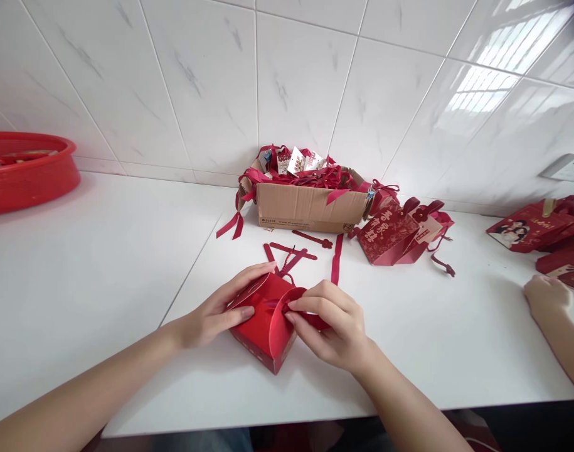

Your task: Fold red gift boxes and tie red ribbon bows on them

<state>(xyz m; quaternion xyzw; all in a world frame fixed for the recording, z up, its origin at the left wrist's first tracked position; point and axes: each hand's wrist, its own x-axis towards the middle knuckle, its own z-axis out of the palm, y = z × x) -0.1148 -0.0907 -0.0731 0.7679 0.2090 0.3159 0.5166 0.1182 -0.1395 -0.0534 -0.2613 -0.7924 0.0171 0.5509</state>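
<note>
Red gift box (263, 326) on white tabletop (103, 263), between both hands. Left hand (221, 311) grips its left side and top flap; right hand (334, 323) pinches the curved flap. Gold characters on the finished box (385, 233) behind; cardboard carton (310, 207) print unreadable.

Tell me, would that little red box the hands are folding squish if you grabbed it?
Probably, a bit. The red box looks like thin folded card with curved flaps open on top, so it likely bends under a squeeze. It seems light; the left hand and right hand steady it easily. Its flat base shouldn't roll.
</note>
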